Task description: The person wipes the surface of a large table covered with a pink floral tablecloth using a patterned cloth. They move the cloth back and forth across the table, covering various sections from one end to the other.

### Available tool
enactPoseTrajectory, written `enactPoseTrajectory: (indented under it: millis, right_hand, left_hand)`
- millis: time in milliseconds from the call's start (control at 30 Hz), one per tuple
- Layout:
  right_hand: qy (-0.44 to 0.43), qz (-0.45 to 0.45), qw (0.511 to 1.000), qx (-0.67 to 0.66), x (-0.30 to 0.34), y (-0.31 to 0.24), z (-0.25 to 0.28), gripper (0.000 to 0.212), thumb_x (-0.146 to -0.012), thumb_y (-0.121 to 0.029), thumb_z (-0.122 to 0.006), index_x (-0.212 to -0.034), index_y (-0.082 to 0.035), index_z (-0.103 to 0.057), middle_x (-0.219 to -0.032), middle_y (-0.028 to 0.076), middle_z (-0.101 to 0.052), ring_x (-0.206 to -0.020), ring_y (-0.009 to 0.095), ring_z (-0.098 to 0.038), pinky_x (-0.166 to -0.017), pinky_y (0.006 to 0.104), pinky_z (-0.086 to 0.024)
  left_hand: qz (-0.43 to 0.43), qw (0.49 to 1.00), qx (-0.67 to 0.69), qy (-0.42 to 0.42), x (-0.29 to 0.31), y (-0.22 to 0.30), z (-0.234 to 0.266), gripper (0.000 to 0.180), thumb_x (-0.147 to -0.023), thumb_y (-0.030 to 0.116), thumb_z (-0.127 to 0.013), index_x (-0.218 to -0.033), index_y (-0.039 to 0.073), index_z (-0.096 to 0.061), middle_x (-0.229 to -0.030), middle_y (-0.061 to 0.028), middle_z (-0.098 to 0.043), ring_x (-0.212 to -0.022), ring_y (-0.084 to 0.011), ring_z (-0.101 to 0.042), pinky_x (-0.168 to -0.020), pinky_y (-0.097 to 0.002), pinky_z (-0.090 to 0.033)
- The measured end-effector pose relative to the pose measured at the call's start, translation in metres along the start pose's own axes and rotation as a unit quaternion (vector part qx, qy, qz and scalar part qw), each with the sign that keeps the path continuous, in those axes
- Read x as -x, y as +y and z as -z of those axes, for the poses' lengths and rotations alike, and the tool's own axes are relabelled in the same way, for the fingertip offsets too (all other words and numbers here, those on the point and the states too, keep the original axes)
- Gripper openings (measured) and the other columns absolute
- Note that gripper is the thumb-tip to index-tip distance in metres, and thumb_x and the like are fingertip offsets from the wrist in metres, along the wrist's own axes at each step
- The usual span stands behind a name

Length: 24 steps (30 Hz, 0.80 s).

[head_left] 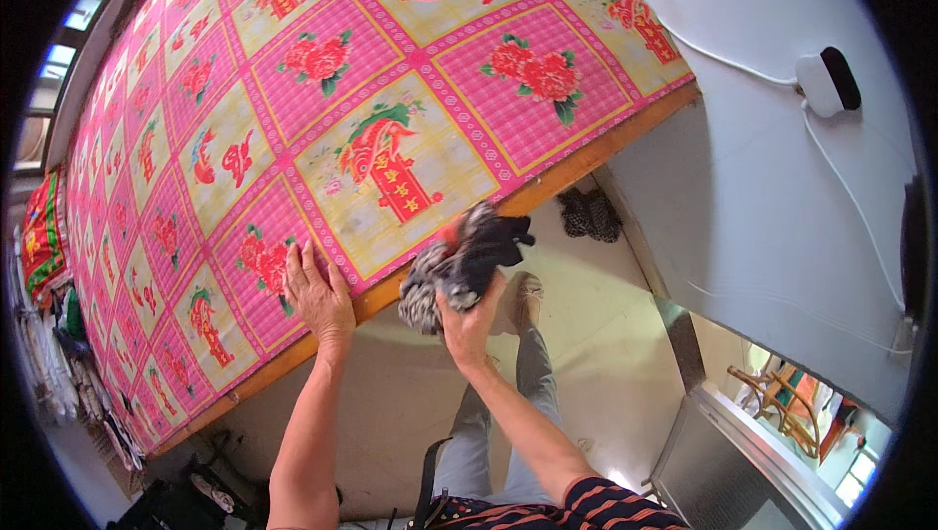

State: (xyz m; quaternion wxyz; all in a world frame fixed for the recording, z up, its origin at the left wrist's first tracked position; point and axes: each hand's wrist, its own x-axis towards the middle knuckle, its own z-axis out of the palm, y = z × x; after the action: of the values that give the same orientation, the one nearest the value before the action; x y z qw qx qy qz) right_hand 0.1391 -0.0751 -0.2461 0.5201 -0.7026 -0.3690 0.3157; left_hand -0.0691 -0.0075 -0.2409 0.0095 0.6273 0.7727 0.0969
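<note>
One grey-black cloth bundle point(459, 264) sits gripped in the person's right hand point(473, 323) at the pink cover point(327, 173)'s near edge; left hand point(320, 303) lies open on the cover, empty. Bundle not set down; finished share unclear.

On my feed: dark navy short sleeve point(618, 508), thin orange stripes; pale grey-blue trousers point(534, 374); light shoe point(529, 288), patterned upper; black strap point(429, 471) near waist. Left hand point(320, 302), right hand point(469, 325) bare.
</note>
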Motion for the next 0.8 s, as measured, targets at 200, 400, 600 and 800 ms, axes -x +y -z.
enactPoseTrajectory:
  millis: [200, 400, 600, 800]
  right_hand:
    - [-0.101, 0.075, 0.992, -0.024, -0.046, -0.045, 0.046, 0.074, -0.070, -0.001, -0.081, -0.136, -0.001, -0.049, -0.128, 0.019, -0.053, -0.122, 0.037, -0.054, -0.108, 0.0427, -0.044]
    - [0.021, 0.229, 0.903, 0.362, -0.163, -0.063, 0.020, 0.079, -0.067, -0.015, -0.089, -0.135, -0.006, -0.052, -0.124, 0.022, -0.053, -0.113, 0.044, -0.055, -0.096, 0.0511, -0.049]
    - [-0.307, 0.300, 0.852, 0.301, -0.072, -0.107, -0.064, 0.069, -0.066, -0.014, -0.085, -0.129, -0.013, -0.057, -0.111, 0.014, -0.052, -0.101, 0.035, -0.060, -0.083, 0.0478, -0.054]
    - [-0.258, 0.320, 0.869, 0.276, -0.148, -0.107, -0.078, 0.063, -0.070, 0.006, -0.065, -0.129, -0.016, -0.059, -0.111, 0.016, -0.058, -0.104, 0.038, -0.062, -0.087, 0.0493, -0.055]
  left_hand:
    - [0.014, 1.000, -0.004, -0.004, 0.002, -0.002, 0.011, 0.057, -0.103, 0.036, -0.052, -0.154, 0.012, -0.043, -0.162, -0.0137, -0.037, -0.152, -0.0307, -0.031, -0.126, -0.0509, -0.017]
    - [0.000, 1.000, 0.017, 0.011, -0.001, 0.009, 0.010, 0.057, -0.100, 0.033, -0.054, -0.153, 0.013, -0.044, -0.160, -0.0155, -0.039, -0.150, -0.0319, -0.033, -0.125, -0.0512, -0.019]
    - [0.001, 0.999, 0.033, 0.001, 0.002, -0.005, 0.009, 0.065, -0.094, 0.033, -0.059, -0.153, 0.010, -0.044, -0.160, -0.0160, -0.038, -0.150, -0.0329, -0.034, -0.125, -0.0504, -0.019]
    - [0.007, 0.999, 0.037, 0.001, 0.003, -0.001, 0.017, 0.060, -0.098, 0.036, -0.059, -0.150, 0.010, -0.047, -0.159, -0.0150, -0.039, -0.150, -0.0316, -0.033, -0.126, -0.0497, -0.018]
